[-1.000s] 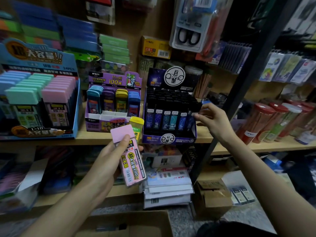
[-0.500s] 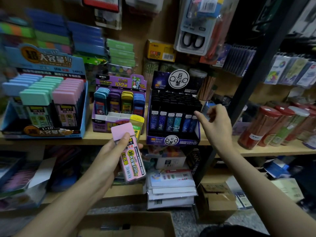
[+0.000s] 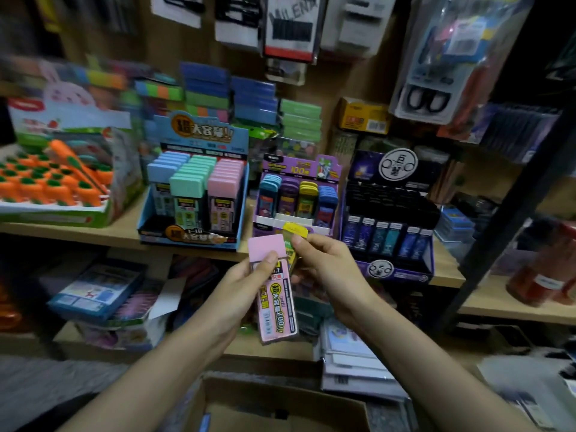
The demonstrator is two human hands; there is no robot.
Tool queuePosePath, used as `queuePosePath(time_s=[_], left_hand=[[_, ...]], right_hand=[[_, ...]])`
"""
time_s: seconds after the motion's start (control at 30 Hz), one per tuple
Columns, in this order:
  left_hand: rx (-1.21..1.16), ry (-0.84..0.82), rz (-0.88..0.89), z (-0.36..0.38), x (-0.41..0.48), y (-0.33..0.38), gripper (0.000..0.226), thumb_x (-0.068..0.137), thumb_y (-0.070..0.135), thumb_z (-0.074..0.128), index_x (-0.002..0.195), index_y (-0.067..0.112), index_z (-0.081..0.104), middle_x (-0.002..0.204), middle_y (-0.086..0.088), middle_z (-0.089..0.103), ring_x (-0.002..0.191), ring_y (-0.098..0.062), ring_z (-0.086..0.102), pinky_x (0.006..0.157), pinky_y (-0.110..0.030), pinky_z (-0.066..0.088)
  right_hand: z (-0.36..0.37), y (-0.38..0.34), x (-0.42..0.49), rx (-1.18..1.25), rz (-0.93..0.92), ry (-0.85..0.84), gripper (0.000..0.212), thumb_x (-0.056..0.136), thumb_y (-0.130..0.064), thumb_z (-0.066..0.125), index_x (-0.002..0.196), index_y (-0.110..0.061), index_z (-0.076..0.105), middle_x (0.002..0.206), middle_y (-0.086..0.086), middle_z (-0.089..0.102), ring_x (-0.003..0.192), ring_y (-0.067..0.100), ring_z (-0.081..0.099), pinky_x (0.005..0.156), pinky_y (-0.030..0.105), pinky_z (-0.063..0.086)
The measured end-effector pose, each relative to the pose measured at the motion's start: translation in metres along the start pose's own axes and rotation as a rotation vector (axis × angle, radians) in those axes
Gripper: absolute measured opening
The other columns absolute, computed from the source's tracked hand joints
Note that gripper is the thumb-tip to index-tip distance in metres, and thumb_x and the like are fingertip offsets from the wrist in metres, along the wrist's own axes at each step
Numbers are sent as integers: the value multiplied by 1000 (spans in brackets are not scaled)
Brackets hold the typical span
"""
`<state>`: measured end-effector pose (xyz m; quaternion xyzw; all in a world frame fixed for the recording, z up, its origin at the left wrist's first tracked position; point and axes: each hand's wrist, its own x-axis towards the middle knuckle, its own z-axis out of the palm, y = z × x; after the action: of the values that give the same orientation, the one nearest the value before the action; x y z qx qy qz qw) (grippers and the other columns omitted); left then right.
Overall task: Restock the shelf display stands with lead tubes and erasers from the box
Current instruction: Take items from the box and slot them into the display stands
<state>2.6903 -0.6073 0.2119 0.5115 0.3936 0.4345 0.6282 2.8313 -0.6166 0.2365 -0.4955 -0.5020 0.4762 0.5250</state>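
Wooden shelving (image 3: pixel 118 235) packed with stationery fills the view. A blue display stand (image 3: pixel 187 236) with rows of blue, green and pink caps sits beside a purple display stand (image 3: pixel 296 169), and a dark display stand (image 3: pixel 389 272) is further right. A tray of carrot-shaped items (image 3: pixel 56 218) is at the far left, rather blurred. An open cardboard box (image 3: pixel 280 400) sits at the bottom edge, below both forearms.

The pink lead tube (image 3: pixel 276 300) is in the left hand (image 3: pixel 246 291), held upright in front of the shelf edge, below the gap between the blue and purple stands. The thumb presses on its face just under the pink cap; the fingers are curled behind it and mostly hidden. The yellow-capped tube (image 3: pixel 294 230) stands just behind it and to its right, with its cap showing above the pink one. The right hand (image 3: pixel 330 266) pinches this tube between thumb and forefinger just below the cap (its lower part is hidden).

Both forearms reach up from the lower corners and the hands meet at the middle of the frame, almost touching.

Half a second ago the right hand was up at the right side of the dark stand and held nothing; it has since crossed over to the left hand. The left hand's grip on the pink tube is unchanged. The view has swung left, bringing the carrot tray in.
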Motion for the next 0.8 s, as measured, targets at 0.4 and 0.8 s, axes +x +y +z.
queuePosePath(time_s=[0.4, 0.8], left_hand=[[-42, 134, 75, -70, 9, 27, 26, 95, 33, 46, 108, 14, 59, 89, -2, 75, 84, -15, 72, 73, -32, 50], [-45, 173, 78, -85, 4, 28, 26, 92, 34, 48, 105, 16, 62, 86, -2, 75, 80, -14, 72, 70, -34, 50]], right_hand=[[-47, -63, 89, -481, -366, 394, 4, 91, -13, 59, 92, -13, 55, 87, 10, 64, 75, 18, 64, 65, 33, 54], [-53, -38, 122, -872, -427, 255, 24, 87, -16, 64, 106, -18, 51, 95, 5, 66, 86, 18, 62, 72, 30, 49]])
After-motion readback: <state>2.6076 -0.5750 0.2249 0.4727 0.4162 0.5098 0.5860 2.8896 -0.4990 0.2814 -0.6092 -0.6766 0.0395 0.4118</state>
